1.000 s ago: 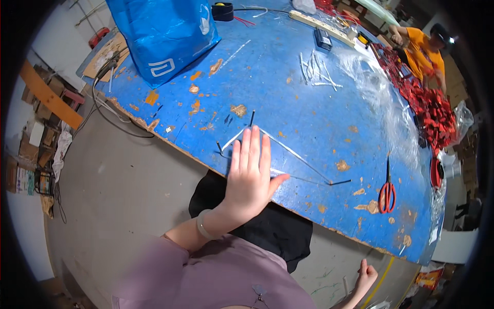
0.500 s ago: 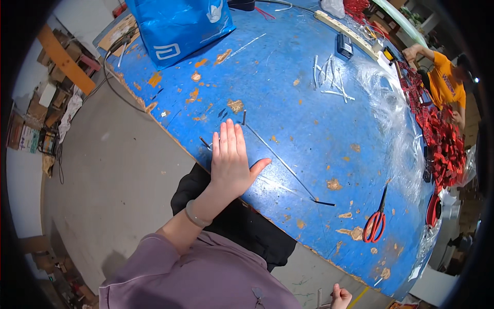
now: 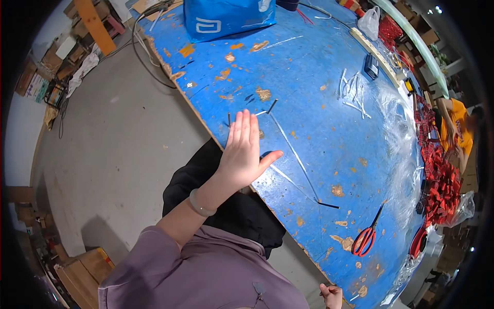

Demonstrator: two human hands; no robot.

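Note:
My left hand is stretched out with the fingers together and the thumb apart. It is over the blue table's near edge, and I cannot tell whether the palm touches the surface. Three thin dark pegs stand on the table: one by my fingertips, one just beyond and one farther right. A narrow white strip runs between them in a long loop, partly hidden under my left hand. At the lower edge, my right hand has curled fingers; anything in it is hidden.
Red-handled scissors lie on the blue table to the right. Loose white strips, a black box, a power strip and clear plastic film are farther off. A blue bag stands at the back. A co-worker in orange handles red ribbon.
The whole view has shifted, with the table's contents now sitting differently in it. My left hand stays outstretched by the pegs, slightly turned. My right hand remains curled at the lower edge.

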